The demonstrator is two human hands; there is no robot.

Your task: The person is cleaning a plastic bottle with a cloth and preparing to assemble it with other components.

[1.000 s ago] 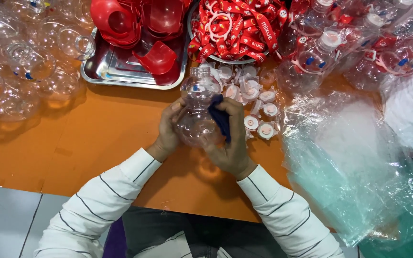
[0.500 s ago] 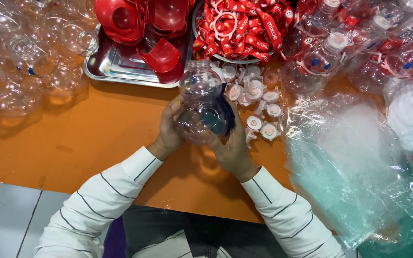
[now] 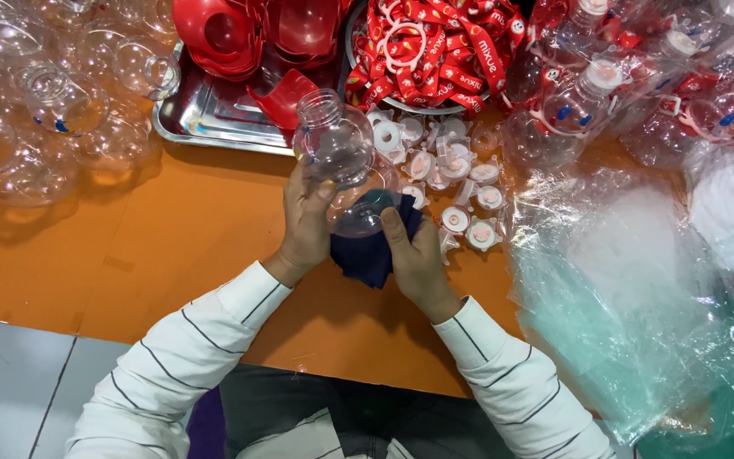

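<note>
My left hand grips a clear, round-bodied plastic bottle with an open threaded neck that points away from me. My right hand presses a dark blue cloth against the bottle's lower part. Both hands hover over the orange table just in front of a cluster of white caps. My sleeves are white with thin dark stripes.
A metal tray with red plastic parts stands behind the bottle. A bowl of red straps sits to its right. Clear empty bottles pile at the left, finished bottles at the far right, crumpled clear plastic bags on the right.
The bottle has turned in my hands and its neck now points further away. The blue cloth has shifted from the bottle's right side to beneath its lower part.
</note>
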